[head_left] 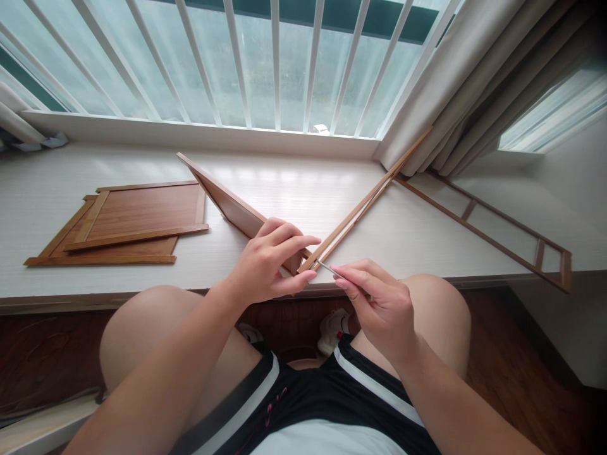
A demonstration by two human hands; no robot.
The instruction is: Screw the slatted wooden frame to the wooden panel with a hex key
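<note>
My left hand is closed around the near corner of a brown wooden panel, which stands tilted on edge. Its fingertips and thumb lie about the near end of a long narrow wooden frame, which meets the panel at an angle and leans away to the right. Between the thumb and fingers of my right hand is a thin metal hex key. Its tip touches the frame's near end, close to my left thumb. The hex key's far end is hidden in my fingers.
Two framed wooden panels lie overlapped on the pale ledge at the left. A ladder-like wooden frame rests at the right, jutting past the ledge's edge. A barred window and a grey curtain border the back.
</note>
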